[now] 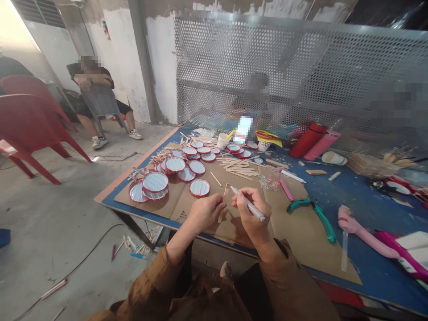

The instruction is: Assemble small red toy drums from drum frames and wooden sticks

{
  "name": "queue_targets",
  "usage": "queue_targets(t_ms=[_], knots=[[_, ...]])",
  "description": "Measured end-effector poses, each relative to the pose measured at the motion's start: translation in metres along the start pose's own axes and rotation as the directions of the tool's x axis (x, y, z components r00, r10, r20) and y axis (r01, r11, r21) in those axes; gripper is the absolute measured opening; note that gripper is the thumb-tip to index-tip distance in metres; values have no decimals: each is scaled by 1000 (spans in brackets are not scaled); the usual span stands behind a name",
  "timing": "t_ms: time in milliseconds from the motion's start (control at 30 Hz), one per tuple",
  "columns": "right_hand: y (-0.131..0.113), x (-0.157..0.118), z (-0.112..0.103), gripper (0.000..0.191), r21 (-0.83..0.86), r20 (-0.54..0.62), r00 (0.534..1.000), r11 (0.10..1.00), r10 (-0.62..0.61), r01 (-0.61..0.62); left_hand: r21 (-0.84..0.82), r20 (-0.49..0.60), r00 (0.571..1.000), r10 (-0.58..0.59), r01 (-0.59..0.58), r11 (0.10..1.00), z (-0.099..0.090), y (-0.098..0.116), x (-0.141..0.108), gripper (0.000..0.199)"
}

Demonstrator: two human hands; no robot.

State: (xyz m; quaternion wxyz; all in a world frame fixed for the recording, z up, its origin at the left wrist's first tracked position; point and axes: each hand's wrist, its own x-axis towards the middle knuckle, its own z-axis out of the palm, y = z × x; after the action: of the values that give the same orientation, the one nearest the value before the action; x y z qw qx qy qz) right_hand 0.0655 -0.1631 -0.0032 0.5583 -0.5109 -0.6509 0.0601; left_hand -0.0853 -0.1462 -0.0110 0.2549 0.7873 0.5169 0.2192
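My left hand (205,213) pinches a thin wooden craft stick (223,199) upright above a brown cardboard sheet (294,232). My right hand (252,213) grips a white marker (250,204), its tip close to the top of the stick. Whether the tip touches the wood is hard to tell. Left of my hands, several round red-rimmed discs (199,187) lie on the cardboard, some overlapping. Loose craft sticks (240,172) and coloured rubber bands (267,183) lie ahead of my right hand, and teal-handled pliers (313,216) rest to its right.
The blue table (377,214) holds a red bottle (306,140), a pink bottle (323,145) and pink tools. A perforated metal screen (267,67) stands behind it. A seated person (95,93) and red plastic chairs (26,125) are at left; sticks litter the floor.
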Motion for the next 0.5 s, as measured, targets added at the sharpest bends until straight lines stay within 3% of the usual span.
queue_targets(t_ms=[500], knots=[[3,-1,0,9,25,-1,999,999,-33,33,-20,-16,1000,14,-15,1000,1,-1,0,21]])
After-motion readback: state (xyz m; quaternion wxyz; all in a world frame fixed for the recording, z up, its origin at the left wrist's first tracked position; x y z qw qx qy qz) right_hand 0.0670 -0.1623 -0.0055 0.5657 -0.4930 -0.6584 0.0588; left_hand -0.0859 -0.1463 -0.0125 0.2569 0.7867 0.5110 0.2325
